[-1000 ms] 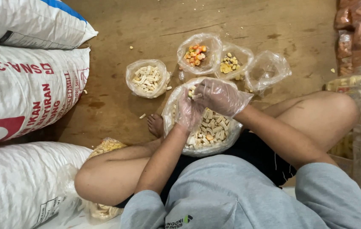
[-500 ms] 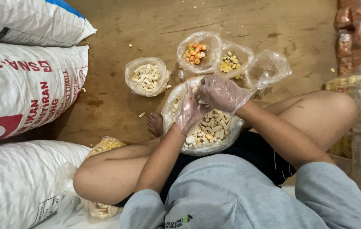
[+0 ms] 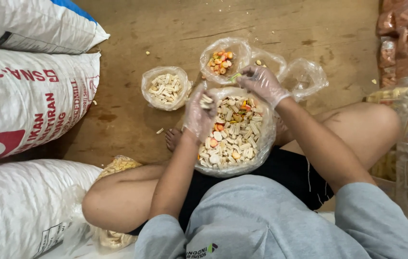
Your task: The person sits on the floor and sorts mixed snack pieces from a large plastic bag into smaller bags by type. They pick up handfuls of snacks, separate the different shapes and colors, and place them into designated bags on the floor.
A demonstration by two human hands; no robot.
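The big clear bag of mixed crackers (image 3: pixel 233 132) is sitting in the person's lap, between the folded legs, its mouth rolled open and its contents, mostly pale ridged pieces with a few orange ones, lying loose inside. Sorting from it is going best, by my judgement, with small pinches taken from the top layer, so that the brittle pieces are not being crushed and none are spilling over the soft rim.

The left hand (image 3: pixel 199 112), in a thin clear glove, is hovering over the near-left edge of the big bag with the fingers curled around a few pale pieces; the forearm is running down from it toward the body. The right hand (image 3: pixel 261 84), gloved the same way, is reaching across the far rim of the big bag, fingertips pinched on what looks like one small pale-green piece, wrist bent downward. The two hands are staying apart, each closed on its own load.

Just beyond the big bag, a small bag of orange pieces (image 3: pixel 221 60) is standing open; to the left of it a small bag of pale sticks (image 3: pixel 165 88); to the right, two nearly empty clear bags (image 3: pixel 304 76). Further left of the big bag, white woven sacks (image 3: pixel 26 100) are lying stacked on the brown floor (image 3: pixel 175 24)
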